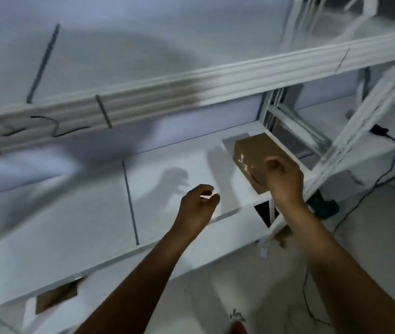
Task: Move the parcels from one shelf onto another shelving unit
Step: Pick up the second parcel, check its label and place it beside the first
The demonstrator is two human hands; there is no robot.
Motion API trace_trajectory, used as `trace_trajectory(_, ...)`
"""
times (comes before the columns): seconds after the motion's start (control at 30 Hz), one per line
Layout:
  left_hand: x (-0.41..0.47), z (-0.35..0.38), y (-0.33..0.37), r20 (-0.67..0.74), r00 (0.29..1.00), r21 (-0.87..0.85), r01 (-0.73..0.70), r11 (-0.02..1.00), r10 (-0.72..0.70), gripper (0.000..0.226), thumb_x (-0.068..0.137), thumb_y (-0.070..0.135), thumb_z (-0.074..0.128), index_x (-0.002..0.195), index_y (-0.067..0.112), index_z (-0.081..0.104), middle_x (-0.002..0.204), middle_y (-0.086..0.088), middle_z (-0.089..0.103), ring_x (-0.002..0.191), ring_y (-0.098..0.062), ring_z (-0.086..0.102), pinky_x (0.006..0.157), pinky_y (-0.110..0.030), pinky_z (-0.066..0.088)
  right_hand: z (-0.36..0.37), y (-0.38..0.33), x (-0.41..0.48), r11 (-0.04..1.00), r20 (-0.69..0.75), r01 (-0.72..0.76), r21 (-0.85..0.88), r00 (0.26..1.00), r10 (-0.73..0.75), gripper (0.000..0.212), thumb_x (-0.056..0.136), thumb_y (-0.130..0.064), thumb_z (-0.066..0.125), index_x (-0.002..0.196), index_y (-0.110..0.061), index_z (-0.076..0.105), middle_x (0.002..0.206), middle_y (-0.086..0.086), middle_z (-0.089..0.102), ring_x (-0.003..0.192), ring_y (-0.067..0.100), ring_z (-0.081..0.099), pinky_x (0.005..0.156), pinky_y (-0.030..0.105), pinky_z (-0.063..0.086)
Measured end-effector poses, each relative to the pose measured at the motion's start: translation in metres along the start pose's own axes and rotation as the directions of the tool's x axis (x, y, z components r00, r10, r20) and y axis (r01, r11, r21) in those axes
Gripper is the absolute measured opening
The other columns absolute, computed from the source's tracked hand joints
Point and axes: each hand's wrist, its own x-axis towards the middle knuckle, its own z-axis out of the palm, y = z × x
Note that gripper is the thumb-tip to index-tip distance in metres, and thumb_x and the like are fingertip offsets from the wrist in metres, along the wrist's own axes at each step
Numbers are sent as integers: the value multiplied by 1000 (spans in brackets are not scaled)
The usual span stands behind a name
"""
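A brown cardboard parcel [252, 155] lies at the right end of a white shelf board [95, 213], near the shelf's corner post. My right hand [282, 179] hovers just in front of the parcel's near side, fingers curled, partly covering it; whether it touches the box is unclear. My left hand [197, 206] hangs over the shelf's front edge to the left of the parcel, fingers loosely bent and holding nothing. The picture is blurred by motion.
A white upper shelf beam [191, 90] runs across above. White uprights [350, 136] of a second shelving unit stand to the right. Black cables [370, 186] trail over the floor there. Another brown box [54, 297] shows under the shelf at lower left.
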Motion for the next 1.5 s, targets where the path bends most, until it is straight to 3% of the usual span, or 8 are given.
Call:
trace_trajectory(0.23, 107, 162, 38, 99, 949, -39, 305, 952, -300, 61, 98, 34, 68, 152, 13, 48, 134, -4, 60, 121, -26, 60, 92, -27, 43, -53, 89, 166, 896, 57, -294, -333, 942, 330, 65, 97, -37, 58, 154, -9, 42, 153, 20, 54, 140, 42, 51, 111, 47, 44)
trace_trajectory(0.6, 105, 161, 44, -97, 933, -344, 295, 891, -346, 79, 66, 53, 75, 136, 20, 57, 122, -7, 73, 105, -30, 73, 94, -51, 62, -26, 97, 131, 904, 265, -353, 243, 920, 288, 34, 93, -26, 73, 118, -23, 50, 103, -2, 64, 91, 16, 62, 72, 31, 46)
trace_trajectory(0.83, 58, 107, 63, -134, 960, -411, 174, 895, -248, 71, 85, 22, 73, 151, 18, 47, 138, -13, 54, 120, -35, 62, 94, -46, 62, -20, 36, 48, 971, 27, 222, 82, 974, -225, 55, 76, -38, 79, 125, -21, 60, 132, 4, 64, 124, 29, 58, 96, 44, 56)
trace_trajectory(1.03, 29, 68, 98, 124, 971, -607, 236, 758, -203, 73, 88, 67, 65, 137, 12, 66, 133, -22, 68, 118, -30, 64, 91, -41, 53, -16, 4, 3, 301, 406, 849, -433, 482, -776, 30, 81, -30, 66, 106, -18, 77, 133, 5, 72, 137, 30, 58, 113, 59, 38)
trace_trajectory(1.17, 24, 51, 72, 164, 978, -772, 207, 601, -125, 74, 95, 54, 66, 151, 6, 53, 154, -23, 54, 138, -37, 56, 118, -48, 44, -19, -9, -24, 297, 375, 945, -139, 328, -867, 25, 90, -20, 58, 92, -9, 81, 109, 9, 81, 114, 27, 73, 110, 59, 47)
trace_trajectory(1.27, 17, 47, 53, 184, 977, -800, 212, 562, -107, 62, 104, 54, 50, 151, 14, 53, 145, -17, 64, 126, -34, 68, 96, -51, 59, -28, -22, -33, 621, 114, 752, 221, 612, -782, 20, 87, -2, 57, 87, -2, 77, 95, 11, 79, 95, 24, 74, 89, 44, 60)
trace_trajectory(1.4, 7, 44, 46, 151, 987, -856, 154, 493, -47, 64, 104, 62, 39, 152, 21, 53, 149, -16, 62, 136, -40, 60, 111, -66, 46, -47, -41, -18, 948, 12, 242, 205, 968, -250, 26, 93, -17, 64, 119, -17, 71, 128, 5, 71, 116, 17, 65, 98, 36, 54)
trace_trajectory(1.5, 0, 39, 49, 108, 993, -889, 116, 443, -43, 59, 106, 57, 36, 148, 22, 59, 146, -15, 65, 136, -41, 59, 113, -66, 43, -62, -45, -3, 937, 434, -295, 184, 880, 192, 50, 94, -49, 64, 141, -31, 57, 149, 4, 57, 129, 21, 56, 105, 46, 47)
